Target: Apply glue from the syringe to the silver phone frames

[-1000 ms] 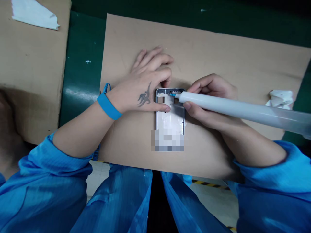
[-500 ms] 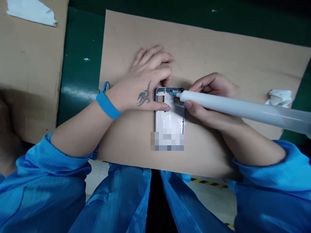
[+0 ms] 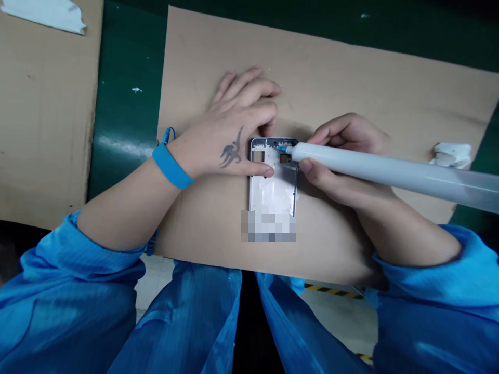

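A silver phone frame [image 3: 278,195] lies flat on a sheet of cardboard, its lower end blurred by a mosaic. My left hand [image 3: 237,124] rests over its upper left side. The thumb presses on the frame's face, and the bent index finger is at the top edge, gripping the frame between them; the other fingers spread over the cardboard. In my right hand [image 3: 346,156] is a large white syringe [image 3: 374,169], pinched near its front end. Its thin blue needle tip [image 3: 279,149] is at the frame's upper part, by the cutouts; whether it touches cannot be told.
The cardboard sheet [image 3: 218,218] covers a dark green table [image 3: 120,104]. Crumpled white tissue [image 3: 451,155] sits to the right, beyond the syringe. Another cardboard piece [image 3: 42,130] with a white strip [image 3: 47,14] is at the left. A blue wrist strap [image 3: 173,166] with a coiled cord circles my left wrist.
Both hands keep their hold, and the needle tip stays at the frame's upper part with barely any shift. The view has shifted slightly. A dark, blurred shape at the left edge has mostly gone.
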